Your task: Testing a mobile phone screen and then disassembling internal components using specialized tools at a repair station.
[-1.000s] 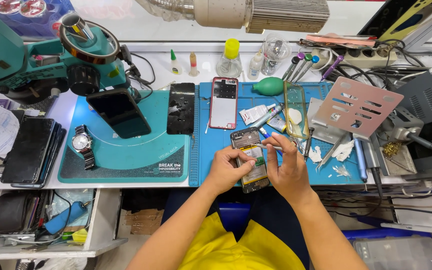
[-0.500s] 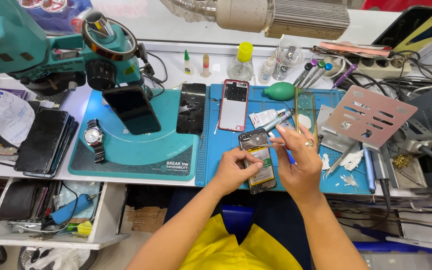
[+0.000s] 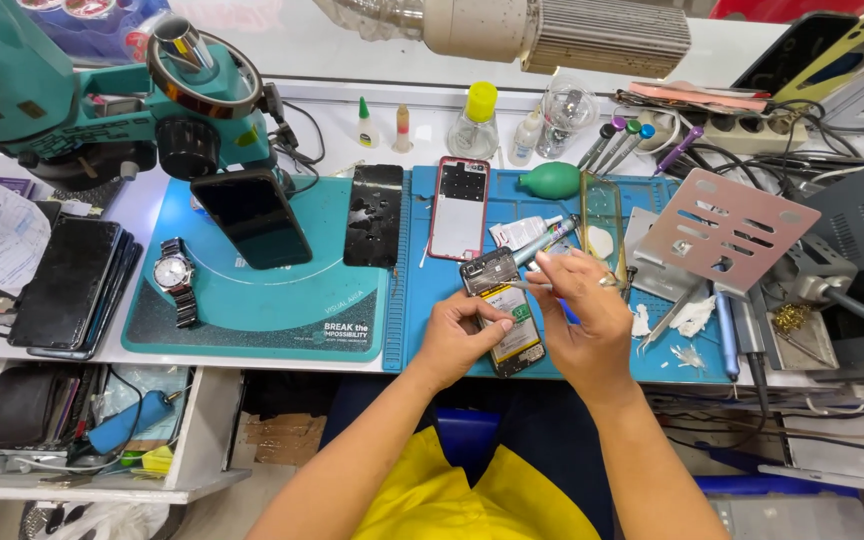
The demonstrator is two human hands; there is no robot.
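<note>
head view: my left hand (image 3: 457, 335) holds the opened phone (image 3: 504, 312) tight on the blue mat (image 3: 452, 300); my right hand (image 3: 582, 315) pinches a thin screwdriver (image 3: 542, 247) over it.

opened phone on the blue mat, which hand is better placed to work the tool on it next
Right. The right hand already holds the thin tool over the opened phone; the left hand steadies it.

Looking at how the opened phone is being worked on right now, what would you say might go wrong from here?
1. The right hand works a thin tool inside the opened phone, close to its battery; a slip might nick it.
2. The left hand steadies the phone only from one side, so it may twist on the blue mat.
3. The tube and other phone lie close by and might get knocked.
</note>
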